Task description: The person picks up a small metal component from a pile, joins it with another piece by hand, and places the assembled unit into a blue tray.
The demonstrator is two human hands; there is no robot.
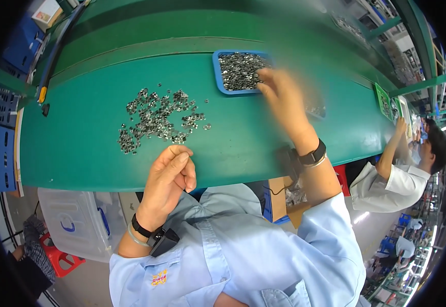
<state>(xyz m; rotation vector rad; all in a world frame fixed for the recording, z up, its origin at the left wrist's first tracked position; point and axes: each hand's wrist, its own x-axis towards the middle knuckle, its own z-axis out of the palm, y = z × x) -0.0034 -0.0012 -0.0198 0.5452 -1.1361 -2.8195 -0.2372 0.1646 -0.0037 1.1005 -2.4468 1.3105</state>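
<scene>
Small shiny metal parts lie in a loose pile on the green worktop, left of centre. My left hand is just below that pile at the table's near edge, its fingers curled and the thumb pressed against them; whatever they may hold is hidden. Farther off stands a blue tray full of similar small metal pieces. My right hand reaches over the tray's right side, thumb and fingers apart, with nothing visible between them. Part of this hand is hazy. The exact kind of the parts is too small to tell.
Another container with small pieces is blurred beside my right wrist. A yellow-and-black tool lies at the far left edge. Below the table are a clear plastic bin and a cardboard box. At right, another person works by a green tray.
</scene>
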